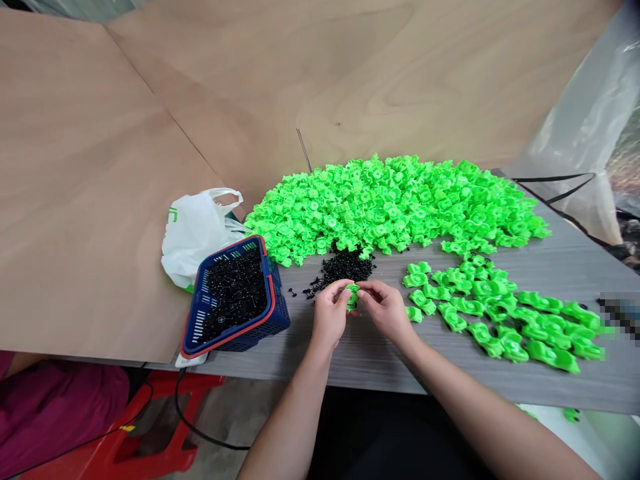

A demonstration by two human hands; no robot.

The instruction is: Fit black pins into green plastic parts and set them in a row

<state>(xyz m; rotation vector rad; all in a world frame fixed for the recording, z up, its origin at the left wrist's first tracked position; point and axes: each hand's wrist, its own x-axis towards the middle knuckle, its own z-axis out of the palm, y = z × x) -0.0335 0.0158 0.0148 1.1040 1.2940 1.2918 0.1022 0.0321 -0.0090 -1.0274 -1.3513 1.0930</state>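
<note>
Between the fingertips of both hands is a small green plastic toy car body. My left hand pinches its left side, and my right hand grips the right side. The fingers partly cover it, so its details are hard to make out. Just beyond my hands lies a small heap of black wheel axles, a few of them scattered to its left. Behind that rises a large pile of green car bodies. Many more green car bodies, some with black wheels showing, are spread to the right.
A blue basket with a red rim, full of black axles, stands at the table's left edge. Behind it sits a white plastic bag. Wooden panels enclose the back and left. A red stool and a person's purple clothing are lower left.
</note>
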